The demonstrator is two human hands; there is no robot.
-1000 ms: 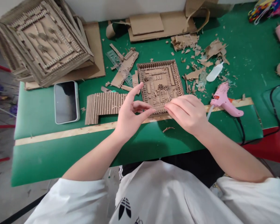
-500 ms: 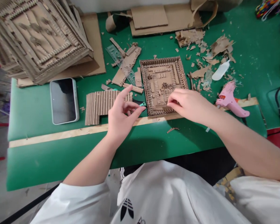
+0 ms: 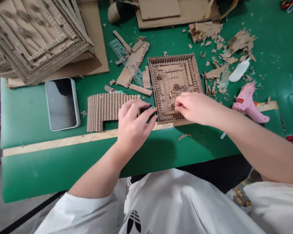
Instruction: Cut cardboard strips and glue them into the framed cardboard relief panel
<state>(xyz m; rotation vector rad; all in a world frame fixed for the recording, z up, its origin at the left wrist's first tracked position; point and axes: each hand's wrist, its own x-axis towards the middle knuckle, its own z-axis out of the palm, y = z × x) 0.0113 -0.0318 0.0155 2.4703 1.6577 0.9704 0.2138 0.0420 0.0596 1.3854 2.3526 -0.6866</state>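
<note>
A square cardboard tray [image 3: 154,84] with corrugated walls lies in front of me, strips and small curled bits fixed inside it. My right hand [image 3: 192,107] reaches over its near right part, fingertips pinched at the end of a thin cardboard strip [image 3: 169,113] along the near wall. My left hand [image 3: 135,122] is at the tray's left side, thumb and index finger apart close to its near left corner. Under those fingers lies the dark handle of a cutter knife [image 3: 146,109], partly hidden. Left of it is a corrugated cardboard piece [image 3: 102,109].
A phone [image 3: 62,104] lies at left, below stacked cardboard panels [image 3: 39,39]. A clear ruler [image 3: 122,53] and cardboard scraps [image 3: 134,63] are behind the tray. On the right are a pink glue gun [image 3: 249,102], a white piece [image 3: 239,70] and torn cardboard [image 3: 241,40].
My left hand has turned palm down, its raised index finger lowered toward the tray's corner. My right hand stays pinched at the strip. The view has shifted slightly.
</note>
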